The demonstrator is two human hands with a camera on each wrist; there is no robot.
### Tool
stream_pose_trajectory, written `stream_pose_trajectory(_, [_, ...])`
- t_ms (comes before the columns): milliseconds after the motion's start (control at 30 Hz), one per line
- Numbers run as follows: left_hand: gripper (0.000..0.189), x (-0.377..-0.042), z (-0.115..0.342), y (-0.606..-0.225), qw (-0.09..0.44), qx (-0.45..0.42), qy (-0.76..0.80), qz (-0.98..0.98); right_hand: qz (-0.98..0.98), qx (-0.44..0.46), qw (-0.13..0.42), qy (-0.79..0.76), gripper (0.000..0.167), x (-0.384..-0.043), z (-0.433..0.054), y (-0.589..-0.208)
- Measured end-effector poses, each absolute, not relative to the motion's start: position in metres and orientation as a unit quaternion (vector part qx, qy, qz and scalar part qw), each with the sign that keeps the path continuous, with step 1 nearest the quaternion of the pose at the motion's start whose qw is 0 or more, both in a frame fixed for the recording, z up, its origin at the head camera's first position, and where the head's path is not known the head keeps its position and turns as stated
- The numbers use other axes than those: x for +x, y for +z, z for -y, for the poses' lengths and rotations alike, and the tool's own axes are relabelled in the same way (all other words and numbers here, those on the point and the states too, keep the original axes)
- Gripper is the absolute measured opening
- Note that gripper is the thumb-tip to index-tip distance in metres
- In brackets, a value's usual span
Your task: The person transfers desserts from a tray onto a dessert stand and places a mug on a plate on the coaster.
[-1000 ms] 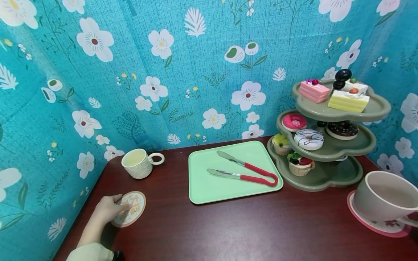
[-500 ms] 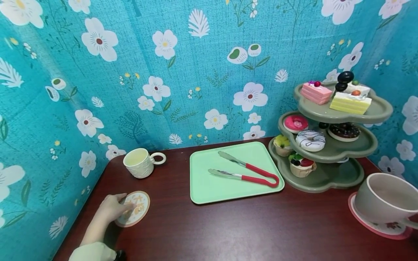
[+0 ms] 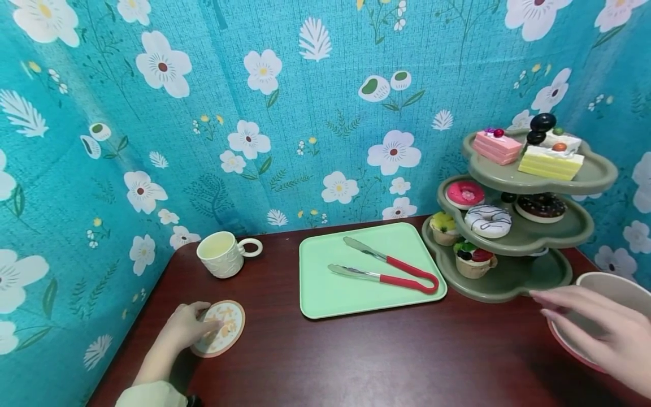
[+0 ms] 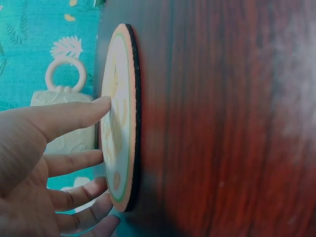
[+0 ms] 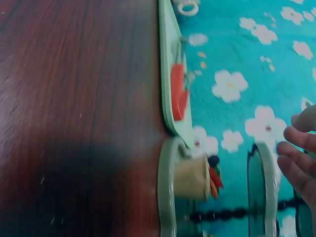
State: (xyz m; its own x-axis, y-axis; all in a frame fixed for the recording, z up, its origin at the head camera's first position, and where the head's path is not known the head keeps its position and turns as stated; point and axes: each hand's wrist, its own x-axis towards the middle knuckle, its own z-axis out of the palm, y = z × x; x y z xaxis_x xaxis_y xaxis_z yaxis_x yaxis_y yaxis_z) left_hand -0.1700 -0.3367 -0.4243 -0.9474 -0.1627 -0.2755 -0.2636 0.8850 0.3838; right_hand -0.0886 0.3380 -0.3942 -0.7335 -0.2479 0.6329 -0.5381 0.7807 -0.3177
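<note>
My left hand (image 3: pixel 184 329) rests its fingertips on a round coaster (image 3: pixel 231 322) with an orange rim, lying flat on the table. In the left wrist view its fingers are spread and the thumb (image 4: pixel 86 113) touches the coaster's printed face. A white embossed cup (image 3: pixel 220 257) with a ring handle stands just behind the coaster. On the right, my right hand (image 3: pixel 605 330) hovers in front of a large beige mug (image 3: pixel 617 286), hiding much of it, with fingers extended and nothing held. The mug stands on a pink-edged coaster (image 3: pixel 564 342), mostly hidden by that hand.
A green tray (image 3: pixel 325 299) mid-table bears red-handled tongs (image 3: pixel 409 276). Beside it, a three-tier green stand (image 3: pixel 508 288) carries cake slices, doughnuts and tarts, including a fruit tart (image 3: pixel 473 264). Floral cloth (image 3: pixel 305 141) walls in the table's back and sides.
My right hand has come into view from the right, over the beige mug. My left hand stays on the coaster. The whole head view has shifted slightly.
</note>
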Motion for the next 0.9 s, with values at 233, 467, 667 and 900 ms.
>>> stream_pose_trajectory(233, [0.074,-0.165,0.326,-0.423,0.113,-0.103,0.212,-0.965,0.917,0.266,0.218,0.204,0.055,-0.104,-0.306,-0.397])
stream_pose_trajectory(467, [0.073,-0.161,0.317,-0.424,0.110,-0.090,0.206,-0.968,0.889,0.366,0.183,0.204,0.065,-0.120,-0.281,-0.413])
stream_pose_trajectory(667, [0.065,-0.159,0.309,-0.425,0.101,-0.077,0.206,-0.970,0.888,0.385,0.166,0.191,0.055,-0.127,-0.262,-0.417])
stream_pose_trajectory(900, [0.062,-0.154,0.300,-0.424,0.097,-0.065,0.213,-0.970,0.871,0.436,0.118,0.193,0.045,-0.135,-0.234,-0.420])
